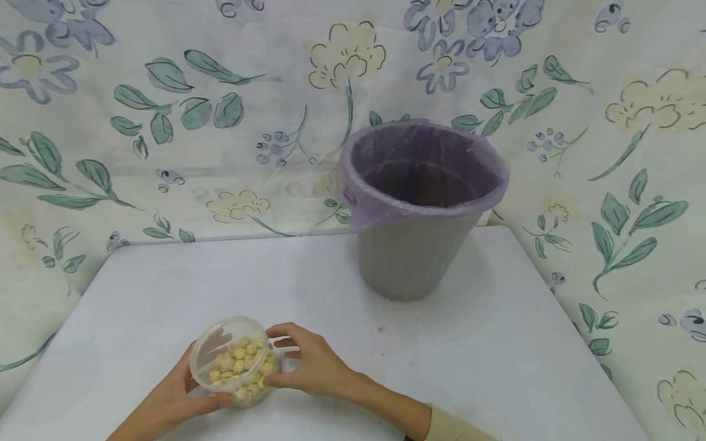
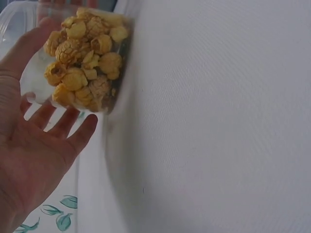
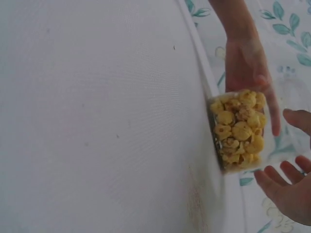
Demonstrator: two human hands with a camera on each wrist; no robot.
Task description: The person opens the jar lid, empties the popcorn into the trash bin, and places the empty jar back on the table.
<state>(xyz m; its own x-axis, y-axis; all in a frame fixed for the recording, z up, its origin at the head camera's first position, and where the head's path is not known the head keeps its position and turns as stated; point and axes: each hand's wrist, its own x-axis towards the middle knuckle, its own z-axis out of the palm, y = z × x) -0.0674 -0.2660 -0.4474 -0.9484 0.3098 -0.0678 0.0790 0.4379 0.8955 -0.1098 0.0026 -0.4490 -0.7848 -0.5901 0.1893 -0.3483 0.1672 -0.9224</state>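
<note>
A clear round plastic tub (image 1: 202, 352) without a lid stands on the white table at the front left, partly filled with yellow popcorn (image 1: 237, 361). My left hand (image 1: 179, 392) holds the tub from its left side, thumb along the near wall and fingers behind it. On the opposite side my right hand (image 1: 314, 364) curves round it, with thumb and forefinger at the wall and rim. Through the clear wall the popcorn (image 2: 80, 60) shows in the left wrist view. In the right wrist view, the right fingers (image 3: 274, 182) are spread beside the tub.
Toward the back right of the white table (image 1: 193, 288) stands a grey bin (image 1: 408, 257) lined with a purple bag (image 1: 380, 208). A few small specks (image 1: 380, 330) lie on the table in front of it. Floral-patterned sheeting (image 1: 231, 165) surrounds the back and sides.
</note>
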